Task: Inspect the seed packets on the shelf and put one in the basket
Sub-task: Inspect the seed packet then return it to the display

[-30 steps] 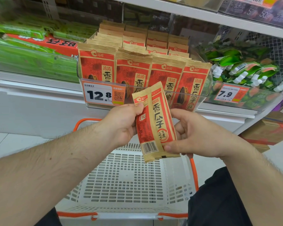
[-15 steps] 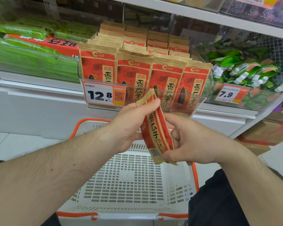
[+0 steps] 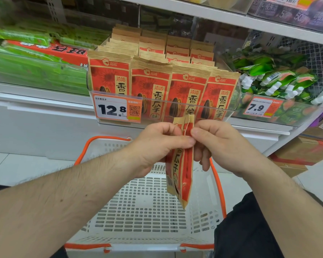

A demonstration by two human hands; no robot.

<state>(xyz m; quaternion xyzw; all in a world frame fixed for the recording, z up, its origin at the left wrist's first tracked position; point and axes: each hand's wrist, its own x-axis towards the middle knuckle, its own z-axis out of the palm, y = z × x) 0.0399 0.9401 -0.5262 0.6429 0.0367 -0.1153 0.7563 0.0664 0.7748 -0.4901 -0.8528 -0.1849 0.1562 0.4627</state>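
A red and tan seed packet (image 3: 183, 170) hangs edge-on over the white basket (image 3: 138, 216), its lower end dipping below the rim. My left hand (image 3: 157, 144) pinches its upper part from the left. From the right, my right hand (image 3: 213, 142) pinches the same upper part. Rows of matching seed packets (image 3: 149, 84) stand upright in a clear bin on the shelf just behind my hands.
The basket has orange handles (image 3: 217, 183) and holds nothing else. A price tag reading 12.8 (image 3: 117, 109) is fixed to the bin front. Green packs (image 3: 32, 71) lie to the left, green pouches (image 3: 276, 81) to the right. Cardboard boxes (image 3: 306, 151) sit at the lower right.
The packet has turned from facing me to edge-on and dropped lower over the basket. My right hand moved from its bottom edge up to its top, beside the left.
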